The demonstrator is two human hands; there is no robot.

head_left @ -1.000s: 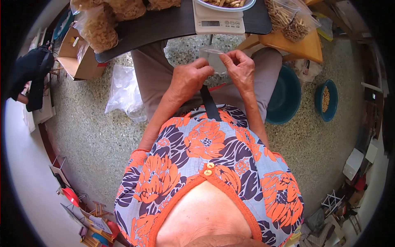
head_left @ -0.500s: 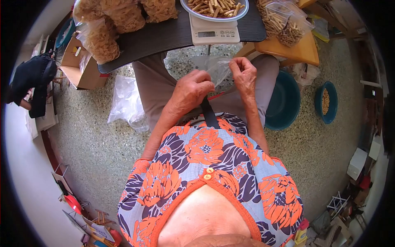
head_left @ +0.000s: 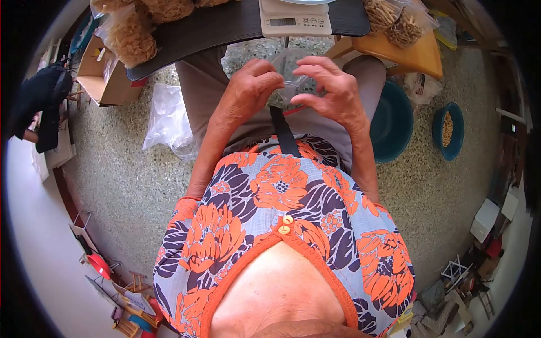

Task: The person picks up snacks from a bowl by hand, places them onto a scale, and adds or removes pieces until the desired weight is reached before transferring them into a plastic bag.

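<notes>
Orange-flowered blouse fills the near view, with a black strap running up from it toward the lap. Just beyond, both hands meet above the knees. The left hand has its fingers closed in a pinch on one edge of a clear plastic bag. The right hand has its fingers loosely curved, thumb and forefinger nipping the bag's other edge. The bag hangs between the two hands, over the lap and below the bench's front edge.

On the speckled floor, loose clear plastic lies to the left and a teal basin sits to the right. Farther off, the black bench carries a white scale and a bag of pale wooden pieces.
</notes>
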